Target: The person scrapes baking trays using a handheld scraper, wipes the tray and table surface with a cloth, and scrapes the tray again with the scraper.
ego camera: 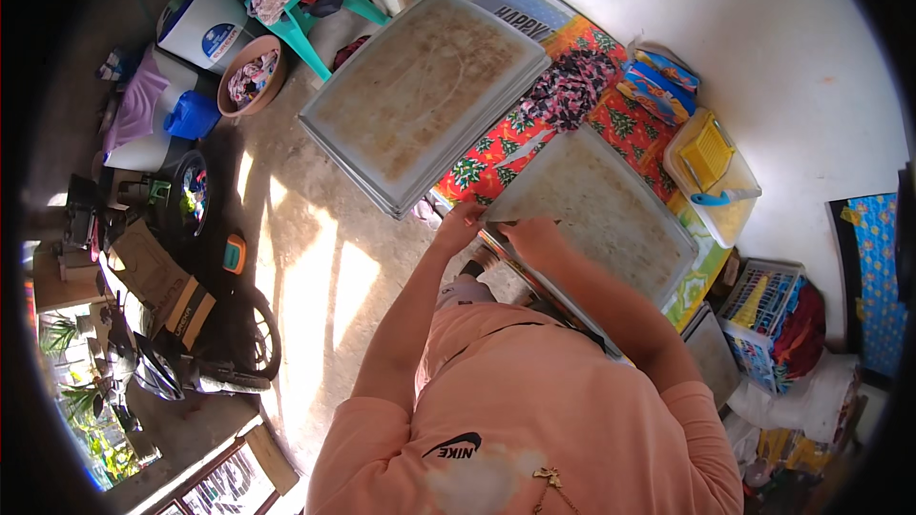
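Note:
Before me, a worn metal baking tray (pixel 608 207) lies on a table with a red, tree-patterned cover (pixel 476 172). My left hand (pixel 461 225) is at the tray's near left corner, with its fingertips at the rim. Just right of it, my right hand (pixel 531 239) rests over the near edge with bent fingers; a small dark thing shows beside them, too unclear to name. Whether either hand grips the rim cannot be told. Beyond both hands, a stack of similar stained trays (pixel 429 86) overhangs the table's left side. A crumpled dark floral cloth (pixel 572 89) touches the table cover between the trays.
At the wall side stand a plastic container (pixel 741 218) with a yellow grater-like insert (pixel 707 154) and blue snack-like packs (pixel 658 89). A plastic basket (pixel 762 315) is at the right. Leftward are a green chair (pixel 304 36), a basin of cloth (pixel 279 75) and a cardboard box (pixel 154 272).

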Demonstrator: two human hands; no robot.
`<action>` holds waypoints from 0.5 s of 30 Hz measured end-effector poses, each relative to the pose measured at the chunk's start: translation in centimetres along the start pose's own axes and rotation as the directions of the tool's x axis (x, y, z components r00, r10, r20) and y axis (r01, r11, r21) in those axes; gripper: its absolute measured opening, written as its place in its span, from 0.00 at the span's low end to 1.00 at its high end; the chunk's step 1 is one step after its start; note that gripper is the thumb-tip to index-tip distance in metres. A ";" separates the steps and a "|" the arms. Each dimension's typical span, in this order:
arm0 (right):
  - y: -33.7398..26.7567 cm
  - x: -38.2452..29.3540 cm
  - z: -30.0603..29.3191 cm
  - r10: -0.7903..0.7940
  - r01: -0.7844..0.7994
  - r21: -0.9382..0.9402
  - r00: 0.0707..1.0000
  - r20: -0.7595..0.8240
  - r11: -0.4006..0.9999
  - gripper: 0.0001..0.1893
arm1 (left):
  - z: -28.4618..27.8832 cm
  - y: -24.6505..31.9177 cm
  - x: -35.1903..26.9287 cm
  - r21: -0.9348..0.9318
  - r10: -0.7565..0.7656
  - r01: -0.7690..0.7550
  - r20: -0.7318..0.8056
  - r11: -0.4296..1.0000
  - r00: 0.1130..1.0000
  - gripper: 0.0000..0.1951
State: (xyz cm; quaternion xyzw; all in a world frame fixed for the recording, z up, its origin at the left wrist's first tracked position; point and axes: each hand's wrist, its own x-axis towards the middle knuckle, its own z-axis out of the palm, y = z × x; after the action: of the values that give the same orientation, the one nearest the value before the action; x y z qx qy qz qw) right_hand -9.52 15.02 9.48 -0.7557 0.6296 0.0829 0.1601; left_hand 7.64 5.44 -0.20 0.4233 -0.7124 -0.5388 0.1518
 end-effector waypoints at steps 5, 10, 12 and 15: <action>0.6 0.1 0.6 0.025 -0.021 0.054 0.997 -0.068 0.998 0.15 | 0.0 0.4 0.0 0.019 -0.014 0.014 0.012 1.000 1.000 0.18; 0.3 -0.1 -0.4 0.045 -0.046 -0.025 0.998 -0.054 0.999 0.17 | -0.1 0.4 -0.1 0.010 -0.019 0.019 0.012 1.000 1.000 0.18; 0.9 -0.4 0.6 0.005 -0.007 -0.036 0.999 -0.052 0.999 0.17 | 0.0 0.4 -0.1 0.002 -0.013 0.013 0.006 1.000 1.000 0.18; 1.7 -0.7 0.4 -0.034 0.033 -0.031 0.998 -0.051 0.999 0.16 | 0.1 0.2 0.0 0.012 0.005 -0.005 0.001 1.000 1.000 0.18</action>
State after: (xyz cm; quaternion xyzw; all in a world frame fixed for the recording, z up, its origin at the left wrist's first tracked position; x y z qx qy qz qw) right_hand -11.30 15.51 9.08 -0.7704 0.6194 0.0703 0.1338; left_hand 7.53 5.51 -0.04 0.4223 -0.7167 -0.5343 0.1499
